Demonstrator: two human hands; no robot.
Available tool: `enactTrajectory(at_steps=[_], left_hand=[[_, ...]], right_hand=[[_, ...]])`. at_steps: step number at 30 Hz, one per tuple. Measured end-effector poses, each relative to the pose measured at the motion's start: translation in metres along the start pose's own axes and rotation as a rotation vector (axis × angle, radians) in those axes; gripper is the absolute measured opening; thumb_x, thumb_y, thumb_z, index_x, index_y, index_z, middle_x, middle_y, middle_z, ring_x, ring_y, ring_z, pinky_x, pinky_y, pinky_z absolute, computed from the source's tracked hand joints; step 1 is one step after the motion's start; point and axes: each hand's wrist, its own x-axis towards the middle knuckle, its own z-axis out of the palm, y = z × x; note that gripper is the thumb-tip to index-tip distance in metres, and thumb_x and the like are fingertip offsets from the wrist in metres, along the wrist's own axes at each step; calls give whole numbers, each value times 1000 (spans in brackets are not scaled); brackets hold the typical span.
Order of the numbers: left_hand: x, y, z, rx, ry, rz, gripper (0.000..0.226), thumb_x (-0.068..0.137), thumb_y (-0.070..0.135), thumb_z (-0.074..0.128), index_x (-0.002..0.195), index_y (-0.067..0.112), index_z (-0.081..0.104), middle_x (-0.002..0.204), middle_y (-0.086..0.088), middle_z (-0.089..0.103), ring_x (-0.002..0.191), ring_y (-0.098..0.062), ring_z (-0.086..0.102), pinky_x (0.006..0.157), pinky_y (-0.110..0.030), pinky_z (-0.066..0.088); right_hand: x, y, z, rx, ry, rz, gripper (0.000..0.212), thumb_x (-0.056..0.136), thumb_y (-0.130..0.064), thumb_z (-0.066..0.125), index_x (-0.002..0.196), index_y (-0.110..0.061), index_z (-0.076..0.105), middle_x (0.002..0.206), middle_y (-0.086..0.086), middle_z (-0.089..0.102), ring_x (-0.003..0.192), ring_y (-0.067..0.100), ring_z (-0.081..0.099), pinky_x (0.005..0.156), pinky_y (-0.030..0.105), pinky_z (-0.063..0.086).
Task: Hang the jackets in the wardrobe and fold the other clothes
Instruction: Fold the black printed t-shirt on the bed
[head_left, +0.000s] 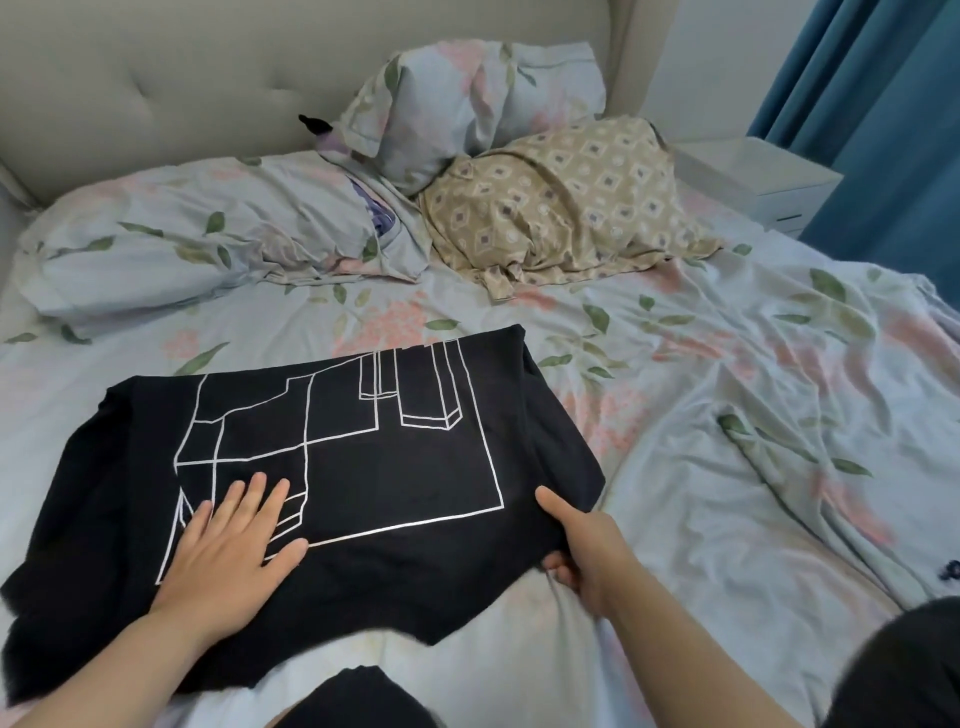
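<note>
A black T-shirt (395, 467) with a white line drawing lies spread on the bed in front of me. My left hand (236, 545) rests flat on its left part, fingers straight and spread. My right hand (582, 551) grips the shirt's right edge, thumb on top and fingers curled under the cloth. Another dark garment (358, 696) shows at the bottom edge, close to me, partly cut off.
The floral bedsheet (727, 467) is wrinkled on the right. Two floral pillows (171, 244) and a beige patterned pillow (566, 202) lie at the headboard. A white bedside table (753, 176) and blue curtain (883, 130) stand at the far right. Dark cloth (904, 670) fills the bottom right corner.
</note>
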Motion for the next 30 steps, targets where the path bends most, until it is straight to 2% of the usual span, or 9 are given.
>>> enactTrajectory(at_steps=[2, 4, 6, 8, 12, 16, 20, 25, 30], left_hand=[[1, 8, -8, -3, -35, -47, 75, 98, 58, 32, 156, 30, -8, 164, 8, -11, 150, -8, -13, 122, -37, -7], [10, 33, -25, -46, 19, -141, 72, 93, 49, 48, 156, 24, 24, 163, -2, 20, 150, -20, 16, 121, -42, 11], [25, 79, -45, -134, 168, -176, 60, 86, 42, 60, 139, 15, 51, 140, -12, 50, 130, -33, 44, 109, -46, 34], [44, 144, -62, -177, 273, -38, 53, 84, 44, 63, 126, 13, 60, 122, -14, 59, 115, -38, 52, 97, -46, 44], [87, 286, -72, -227, 179, 188, 68, 82, 66, 53, 125, 13, 49, 123, -10, 51, 115, -34, 48, 85, -44, 46], [126, 342, -57, -166, -73, -36, 102, 76, 64, 64, 147, 2, 25, 135, -11, 33, 121, -32, 35, 79, -43, 43], [151, 337, -42, -194, -51, -158, 89, 73, 37, 75, 142, 3, 29, 132, -12, 31, 116, -32, 39, 71, -40, 43], [163, 328, -43, -292, -63, -175, 77, 77, 18, 71, 137, 6, 25, 129, -17, 30, 111, -36, 47, 69, -36, 43], [158, 287, -44, -653, -22, -116, 54, 79, 20, 69, 121, 13, 36, 118, -8, 36, 85, -22, 53, 61, -30, 43]], right_hand=[[3, 7, 3, -33, 14, -61, 47, 79, -44, 77, 100, -4, 65, 61, 11, 62, 44, 20, 51, 38, 24, 35], [5, 10, 2, -21, 0, -100, 41, 83, -41, 74, 101, -5, 64, 63, 12, 64, 45, 21, 52, 39, 25, 35], [5, 12, -3, -48, -19, -128, 35, 88, -39, 69, 101, -7, 64, 59, 15, 63, 42, 20, 50, 39, 24, 36], [3, 16, -6, -88, -30, -189, 32, 92, -37, 64, 99, -6, 63, 54, 16, 62, 37, 20, 49, 39, 24, 38], [3, 30, 1, -151, 22, -349, 30, 95, -31, 62, 86, -2, 63, 50, 9, 60, 39, 23, 57, 39, 27, 42], [8, 39, 5, -165, 32, -370, 36, 95, -31, 62, 66, -11, 54, 44, 5, 52, 39, 23, 55, 40, 30, 40], [11, 42, 6, -207, 44, -403, 47, 81, -50, 59, 54, -16, 45, 41, 3, 48, 39, 20, 56, 39, 29, 39], [15, 49, 7, -392, 103, -571, 34, 78, -61, 46, 54, -38, 49, 52, -15, 53, 48, 7, 49, 45, 18, 35], [12, 48, 10, -452, 122, -643, 35, 79, -62, 42, 63, -33, 52, 64, -12, 61, 66, 8, 61, 59, 25, 49]])
